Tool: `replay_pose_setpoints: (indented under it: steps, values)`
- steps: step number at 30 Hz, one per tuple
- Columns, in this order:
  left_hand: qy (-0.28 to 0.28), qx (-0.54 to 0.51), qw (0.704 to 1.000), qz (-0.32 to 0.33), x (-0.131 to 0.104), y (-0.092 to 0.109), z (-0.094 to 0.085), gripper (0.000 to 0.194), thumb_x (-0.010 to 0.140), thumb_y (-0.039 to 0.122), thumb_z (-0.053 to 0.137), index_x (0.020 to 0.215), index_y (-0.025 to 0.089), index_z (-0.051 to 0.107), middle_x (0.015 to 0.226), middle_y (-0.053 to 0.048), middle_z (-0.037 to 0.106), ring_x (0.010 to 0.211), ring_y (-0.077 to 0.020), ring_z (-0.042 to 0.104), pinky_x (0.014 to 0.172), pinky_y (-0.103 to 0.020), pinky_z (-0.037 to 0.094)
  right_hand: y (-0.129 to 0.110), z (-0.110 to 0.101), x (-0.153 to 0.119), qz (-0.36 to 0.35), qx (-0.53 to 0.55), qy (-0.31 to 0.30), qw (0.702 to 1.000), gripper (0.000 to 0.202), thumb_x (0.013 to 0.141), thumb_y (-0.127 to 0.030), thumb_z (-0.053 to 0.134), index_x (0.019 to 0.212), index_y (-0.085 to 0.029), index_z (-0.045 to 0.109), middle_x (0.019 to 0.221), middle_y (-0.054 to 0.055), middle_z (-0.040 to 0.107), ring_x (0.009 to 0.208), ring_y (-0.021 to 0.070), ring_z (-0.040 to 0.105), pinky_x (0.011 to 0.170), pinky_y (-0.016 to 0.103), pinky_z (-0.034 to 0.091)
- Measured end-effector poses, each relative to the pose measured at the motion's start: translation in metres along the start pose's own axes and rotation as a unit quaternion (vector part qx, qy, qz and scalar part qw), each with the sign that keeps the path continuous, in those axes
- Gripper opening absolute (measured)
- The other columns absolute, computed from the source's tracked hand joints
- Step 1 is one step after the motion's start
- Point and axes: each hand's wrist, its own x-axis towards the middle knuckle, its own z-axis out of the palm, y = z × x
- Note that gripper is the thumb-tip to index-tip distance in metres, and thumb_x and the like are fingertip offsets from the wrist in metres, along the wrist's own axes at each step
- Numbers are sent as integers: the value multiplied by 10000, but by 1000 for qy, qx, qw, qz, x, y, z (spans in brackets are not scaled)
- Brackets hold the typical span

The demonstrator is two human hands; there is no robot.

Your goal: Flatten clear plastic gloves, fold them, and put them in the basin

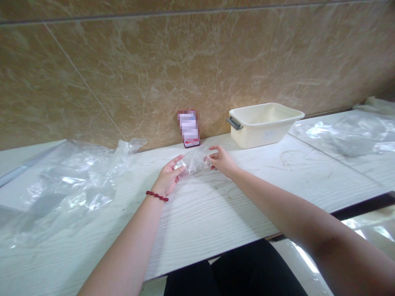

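Both hands hold a small clear plastic bag [195, 161] just above the white wood-grain table [197, 222]. My left hand [169, 176], with a red bead bracelet [157, 195] at its wrist, pinches the bag's left end between thumb and fingers. At the opposite end, my right hand [222, 161] grips the bag with its fingertips. The bag looks crumpled and see-through; I cannot make out whether anything is inside it. Behind it a phone [189, 128] with a blurred-out screen leans upright against the marble wall.
A cream plastic tub [259, 133] with a grey handle stands by the wall, right of the phone. Large clear plastic sheeting [77, 181] lies crumpled at the left, and more clear plastic [354, 131] lies at the far right. The table's front edge runs close to my lap.
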Motion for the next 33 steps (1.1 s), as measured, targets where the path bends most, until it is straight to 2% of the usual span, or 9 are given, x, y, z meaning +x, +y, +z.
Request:
replay_pose_setpoints:
  steps: [7,12,14,16,19,21,24,28,33]
  values:
    - [10,8,1000,-23,2,-4,-1,466,616,56,612,1059,168,521,784,-21,621,654,-71,576,649,-186,477,8,-5,3,-51,-99,-9,994,341,655,-319,543,940,-209,392,557,-66,532,417,52,435,403,163,316]
    - [5,16,999,-37,-1,-1,1,434,629,52,594,1044,161,528,806,-28,623,672,-85,583,669,-210,482,12,-8,6,-78,-159,52,983,484,548,-349,636,966,-193,448,684,-28,509,565,78,454,499,193,353]
    - [-2,17,999,-41,-2,0,1,435,636,57,588,1053,162,522,818,-31,622,691,-91,585,677,-217,481,13,-8,7,-58,-134,56,988,531,535,-358,648,999,-197,447,804,6,511,629,86,467,514,194,367]
    - [-13,18,999,-40,-2,0,0,442,638,66,589,1062,170,515,851,-33,619,703,-92,584,681,-220,480,13,-7,8,-27,-72,9,997,548,572,-345,629,1055,-207,410,844,18,517,629,82,477,494,184,370]
    - [-23,20,999,-31,-1,-1,-2,433,631,78,602,1045,179,526,904,-33,609,704,-89,581,671,-210,478,12,-5,7,7,0,-85,996,547,610,-287,610,1096,-211,371,685,-25,522,501,52,447,425,155,328]
    - [-22,32,999,-28,-1,-2,-2,421,630,97,611,1035,181,534,879,-32,615,676,-83,578,643,-197,474,11,-5,5,8,11,-110,994,508,612,-263,611,1071,-208,399,588,-58,483,429,32,396,388,141,288]
    - [-5,56,998,-31,0,-2,-3,399,631,129,619,1022,171,548,814,-37,627,636,-83,575,592,-178,463,10,-6,4,3,-1,-111,994,446,616,-272,610,1022,-200,440,536,-75,440,387,18,355,356,133,258]
    - [21,47,998,-38,2,-3,-2,361,625,124,618,982,141,567,755,-35,630,617,-82,569,575,-175,449,10,-6,3,2,-14,-109,994,452,645,-301,582,1050,-207,404,521,-82,434,364,21,359,335,131,254]
    - [41,40,998,-19,3,-3,-3,393,624,117,614,1010,152,550,706,-16,623,581,-72,559,549,-171,434,10,-4,4,-2,16,-79,997,465,614,-282,593,1000,-237,338,714,-57,499,405,21,436,360,133,321]
